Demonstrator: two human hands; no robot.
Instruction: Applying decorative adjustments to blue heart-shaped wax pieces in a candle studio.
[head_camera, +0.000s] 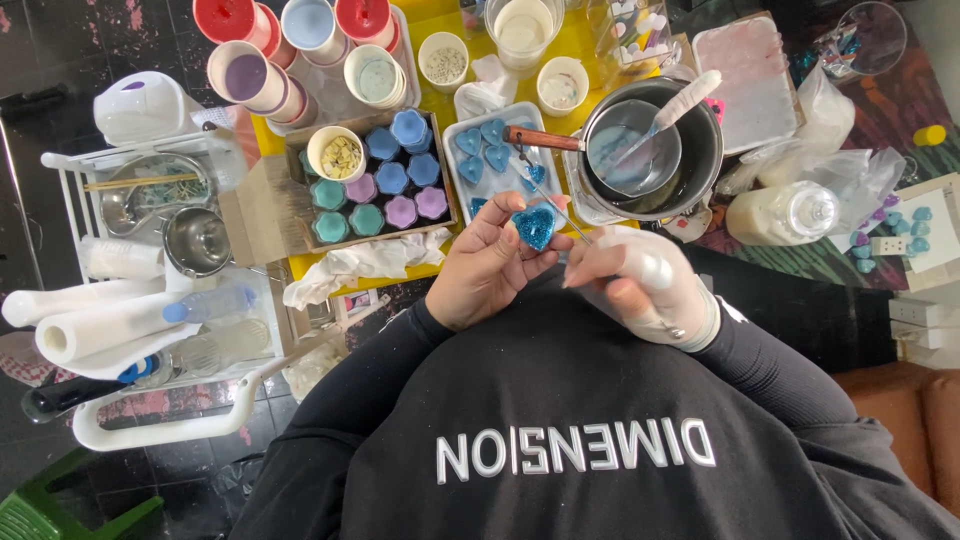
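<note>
Left hand (487, 268) pinches a glittery blue heart-shaped wax piece (535, 227) between thumb and curled fingers, at the hand's 1 o'clock, touching the fingertips. Heart faces the camera, lobes up toward 12, tip down toward 6; long axis roughly 12–6. Right hand (640, 285), bandaged in white wrap, fingers pressed together around a thin metal pick (548, 192). Pick's long axis runs 11–5, its far end toward 11, crossing just beside the heart's right edge. Right hand sits at 3–4 o'clock of the heart, close. At 12 o'clock: white tray of blue hearts (495, 152); cardboard box of blue, teal and purple flower-shaped wax pieces (385, 180) at 10; metal pot (655, 150) at 1.
</note>
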